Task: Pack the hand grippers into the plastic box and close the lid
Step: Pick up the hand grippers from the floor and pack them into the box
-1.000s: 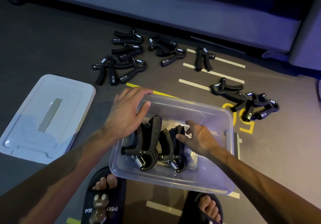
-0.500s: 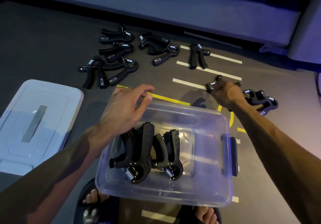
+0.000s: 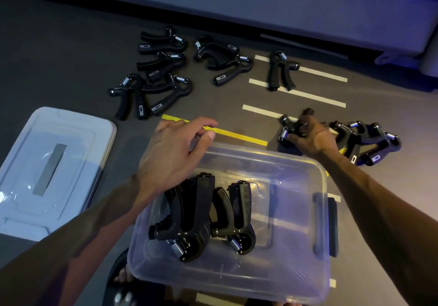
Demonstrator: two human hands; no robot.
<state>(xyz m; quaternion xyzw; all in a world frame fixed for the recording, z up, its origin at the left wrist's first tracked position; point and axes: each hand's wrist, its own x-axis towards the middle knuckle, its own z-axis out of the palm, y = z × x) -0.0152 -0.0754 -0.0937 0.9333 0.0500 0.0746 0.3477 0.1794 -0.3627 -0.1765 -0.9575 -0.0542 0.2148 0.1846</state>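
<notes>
A clear plastic box (image 3: 317,222) sits on the floor in front of me, with several black hand grippers (image 3: 189,213) standing in its left half. My left hand (image 3: 173,156) hovers over the box's far left corner with fingers loosely bent, holding nothing. My right hand (image 3: 310,137) reaches past the box's far right side and curls around a black hand gripper (image 3: 288,127) lying on the floor. More grippers lie right of that hand in a pile (image 3: 369,139). The white lid (image 3: 47,163) lies flat at the left.
Several loose hand grippers (image 3: 163,78) are scattered on the dark floor beyond the box, one apart (image 3: 279,70) on white tape lines. A yellow tape line (image 3: 237,135) runs behind the box. My sandalled foot (image 3: 120,282) sits under the near edge. A grey ledge (image 3: 260,4) crosses the back.
My right hand left the box, reached out to the right-hand pile and closed its fingers around a gripper there. My left hand lifted slightly off the box's rim.
</notes>
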